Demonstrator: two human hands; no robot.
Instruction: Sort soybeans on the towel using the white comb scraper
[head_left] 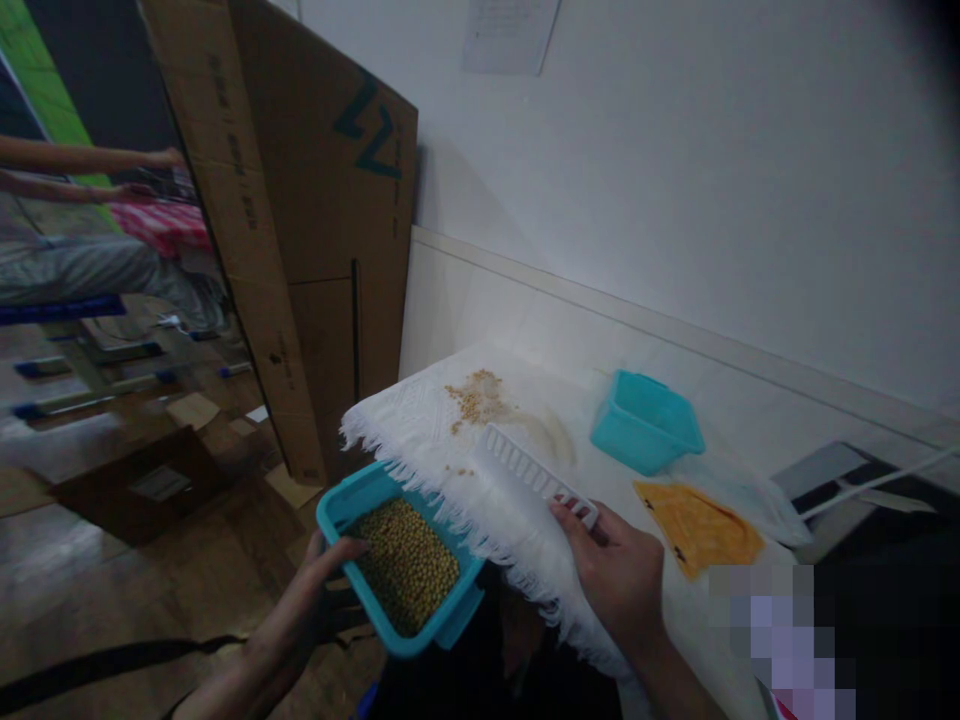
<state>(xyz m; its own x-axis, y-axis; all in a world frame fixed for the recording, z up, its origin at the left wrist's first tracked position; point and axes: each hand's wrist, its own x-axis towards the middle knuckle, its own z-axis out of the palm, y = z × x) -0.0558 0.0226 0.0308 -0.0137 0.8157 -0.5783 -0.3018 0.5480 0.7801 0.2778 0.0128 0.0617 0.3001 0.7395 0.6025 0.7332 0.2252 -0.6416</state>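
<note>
My left hand (311,595) grips the near rim of a teal plastic bin (341,505) filled with small tan beans (405,565), held just below the table's fringed edge. My right hand (619,570) is closed on one end of a white slotted plastic piece (529,470) that lies on a white fringed cloth (420,425). A small heap of loose beans (476,395) rests on the cloth beyond the white piece.
A second teal bin (645,420) sits empty further back on the table. An orange pouch (697,525) lies to its right. Tall cardboard sheets (315,230) lean at the left. Another person's arms (82,165) show at far left. The wall (675,170) stands behind the table.
</note>
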